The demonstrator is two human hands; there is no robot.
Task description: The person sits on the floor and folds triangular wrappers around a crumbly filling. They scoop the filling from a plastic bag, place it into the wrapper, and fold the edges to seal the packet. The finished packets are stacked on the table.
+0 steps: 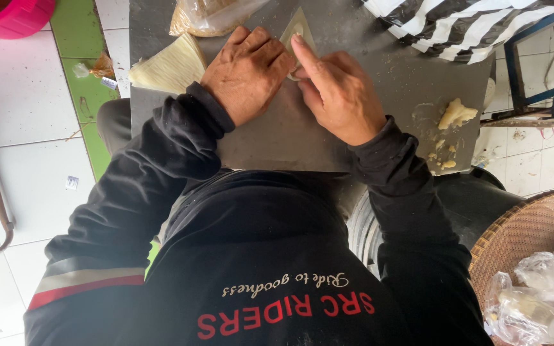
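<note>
Folding step: left hand (246, 74) flat, pinning the triangular wrapper (298, 29) at the far edge of the grey desk (379, 70) — right hand (338, 96), grasping nothing, presses it with the forefinger; next, likely a firm sealing crease.

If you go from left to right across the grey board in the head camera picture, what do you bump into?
Stack of pale wrappers → left hand → right hand → yellow filling lump.
</note>
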